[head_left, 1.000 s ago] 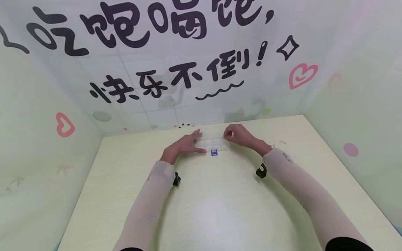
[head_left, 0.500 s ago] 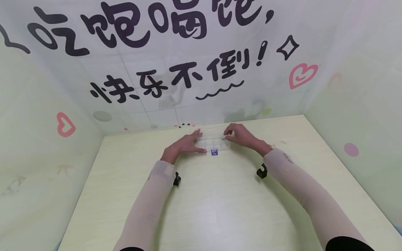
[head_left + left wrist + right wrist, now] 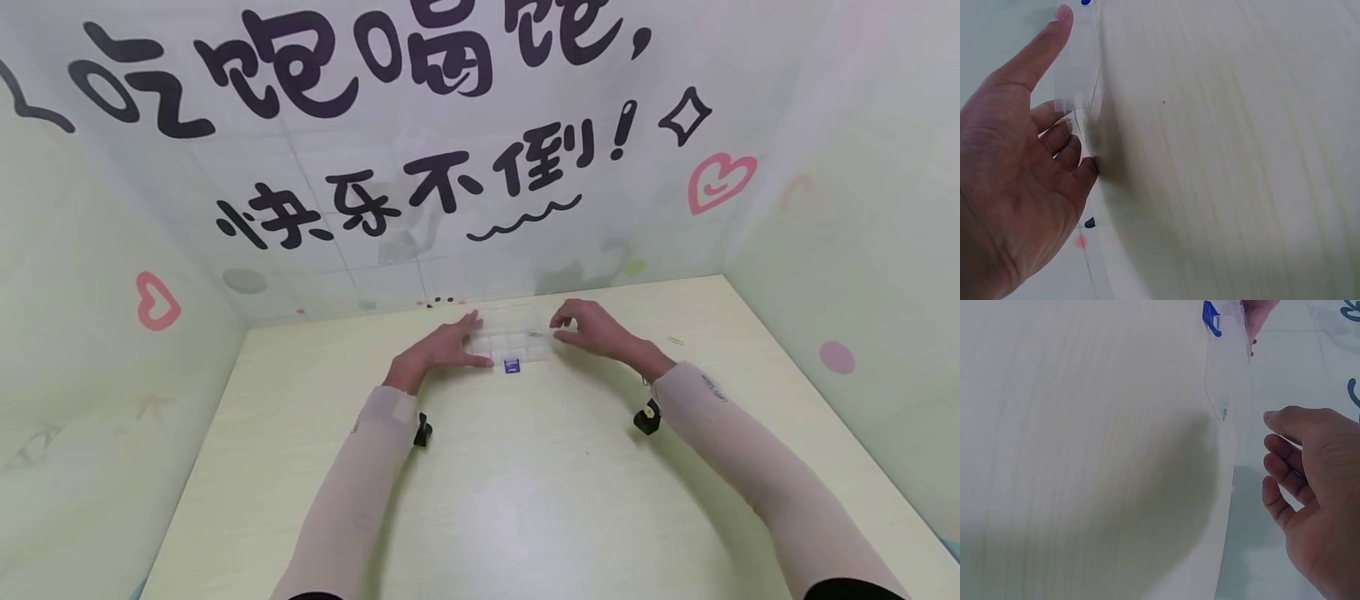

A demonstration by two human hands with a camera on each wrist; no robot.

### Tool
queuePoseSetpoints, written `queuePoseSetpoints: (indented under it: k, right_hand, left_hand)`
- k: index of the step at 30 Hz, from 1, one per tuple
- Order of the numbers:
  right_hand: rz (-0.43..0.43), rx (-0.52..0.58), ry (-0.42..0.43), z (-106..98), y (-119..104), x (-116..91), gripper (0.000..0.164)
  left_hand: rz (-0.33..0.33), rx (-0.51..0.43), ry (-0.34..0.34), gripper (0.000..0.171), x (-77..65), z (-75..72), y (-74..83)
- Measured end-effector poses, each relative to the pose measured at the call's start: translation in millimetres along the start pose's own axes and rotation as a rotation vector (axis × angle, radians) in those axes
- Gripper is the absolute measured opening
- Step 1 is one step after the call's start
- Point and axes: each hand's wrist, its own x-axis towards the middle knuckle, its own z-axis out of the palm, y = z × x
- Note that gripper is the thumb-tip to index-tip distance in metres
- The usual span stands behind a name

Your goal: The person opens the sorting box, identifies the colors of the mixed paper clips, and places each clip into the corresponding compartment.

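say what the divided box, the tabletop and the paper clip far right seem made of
Divided box: likely clear, smooth plastic; its walls are see-through.
Tabletop: possibly wood or wood-look laminate, smooth with a slight sheen; pale grain streaks and a soft glare show.
Paper clip: probably metal wire, judging by its thin looped outline; too small to judge finish.

The worktop, pale with a fine wood grain, spreads across the lower middle of the head view (image 3: pixel 495 500). Near the centre, close to its back edge, a clear compartment box (image 3: pixel 498 343) lies with its lid (image 3: pixel 512 317) open towards the back and its blue latch (image 3: pixel 512 366) facing front. A thin paper clip (image 3: pixel 676 341) lies well to the right. A tiny dark speck (image 3: pixel 587 453) marks the surface right of centre, lower down.
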Motion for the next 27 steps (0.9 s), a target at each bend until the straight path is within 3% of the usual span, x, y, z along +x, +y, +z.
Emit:
queuePoseSetpoints:
  k: [27]
  right_hand:
    - [0.004,-0.050,-0.087,-41.7,15.5,-68.1,0.017]
  left_hand:
    - [-0.012,-0.013,-0.004,0.103,0.9,0.4,-3.0]
